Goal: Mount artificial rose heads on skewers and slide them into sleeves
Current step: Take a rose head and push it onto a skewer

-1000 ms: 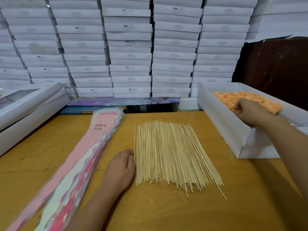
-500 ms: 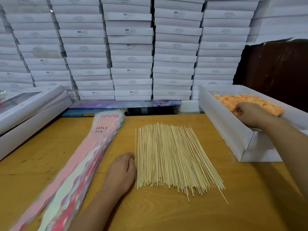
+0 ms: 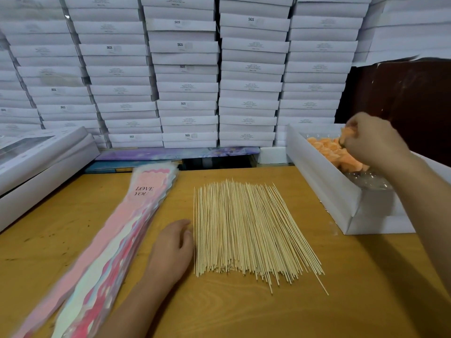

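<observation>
The right hand [image 3: 373, 140] pinched a rose [image 3: 345, 135] above the box [image 3: 324, 189] at 2 o'clock; the left hand [image 3: 173, 250], loosely curled and empty, lay beside the skewers [image 3: 246, 230], best taken singly.

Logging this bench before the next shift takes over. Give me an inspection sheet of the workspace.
Surface: wooden table, scuffed at left.
Job's things: skewers fanned out at centre; sleeves stacked at left; orange rose heads in white box.
Clutter: flat boxes at far left.
Hands: left hand rests beside skewers; right hand pinches a rose head over the box.
Cables: nothing seen.
Surroundings: wall of stacked white boxes.
</observation>
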Tool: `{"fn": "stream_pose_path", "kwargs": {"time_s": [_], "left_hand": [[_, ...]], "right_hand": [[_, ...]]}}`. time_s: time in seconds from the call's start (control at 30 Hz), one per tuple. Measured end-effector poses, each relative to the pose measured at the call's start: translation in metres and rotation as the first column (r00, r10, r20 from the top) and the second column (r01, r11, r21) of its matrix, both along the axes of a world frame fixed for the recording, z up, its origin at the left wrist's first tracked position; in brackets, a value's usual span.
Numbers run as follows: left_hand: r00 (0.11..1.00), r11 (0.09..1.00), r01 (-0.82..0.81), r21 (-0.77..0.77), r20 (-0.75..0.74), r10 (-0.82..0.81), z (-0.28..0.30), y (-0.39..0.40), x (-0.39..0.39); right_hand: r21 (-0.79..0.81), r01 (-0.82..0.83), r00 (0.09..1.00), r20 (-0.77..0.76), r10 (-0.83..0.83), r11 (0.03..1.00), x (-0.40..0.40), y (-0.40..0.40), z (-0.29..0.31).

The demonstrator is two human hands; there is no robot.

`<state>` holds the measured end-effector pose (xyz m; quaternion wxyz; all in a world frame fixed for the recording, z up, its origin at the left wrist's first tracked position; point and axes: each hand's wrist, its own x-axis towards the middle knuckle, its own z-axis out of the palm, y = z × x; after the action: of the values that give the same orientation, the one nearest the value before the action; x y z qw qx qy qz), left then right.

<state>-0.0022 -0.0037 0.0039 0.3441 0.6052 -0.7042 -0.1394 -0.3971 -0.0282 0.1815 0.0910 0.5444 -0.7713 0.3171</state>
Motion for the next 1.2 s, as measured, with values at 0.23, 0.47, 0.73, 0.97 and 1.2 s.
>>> {"fn": "stream_pose_path", "kwargs": {"time_s": [0.23, 0.47, 0.73, 0.97, 1.2], "left_hand": [[0.981, 0.996, 0.053, -0.073, -0.181, -0.065, 0.024, 0.009, -0.022], [0.857, 0.959, 0.275, 0.068, -0.47, -0.213, 0.038, 0.018, -0.052], [0.838, 0.953, 0.3, 0.026, -0.485, -0.251, 0.034, 0.021, -0.06], [0.856, 0.961, 0.275, -0.002, -0.456, -0.246, 0.026, 0.019, -0.062], [0.791, 0.971, 0.238, 0.025, -0.586, -0.179, 0.023, 0.018, -0.058]], "right_hand": [[-0.034, -0.5, 0.841, 0.218, 0.495, 0.865, 0.085, 0.035, -0.012], [0.013, -0.673, 0.707, 0.304, 0.638, 0.739, 0.147, 0.05, -0.068], [0.053, -0.696, 0.684, 0.353, 0.638, 0.716, 0.163, 0.057, -0.101], [-0.018, -0.69, 0.648, 0.43, 0.628, 0.724, 0.166, 0.057, -0.114], [-0.084, -0.666, 0.608, 0.514, 0.605, 0.741, 0.159, 0.056, -0.119]]}}
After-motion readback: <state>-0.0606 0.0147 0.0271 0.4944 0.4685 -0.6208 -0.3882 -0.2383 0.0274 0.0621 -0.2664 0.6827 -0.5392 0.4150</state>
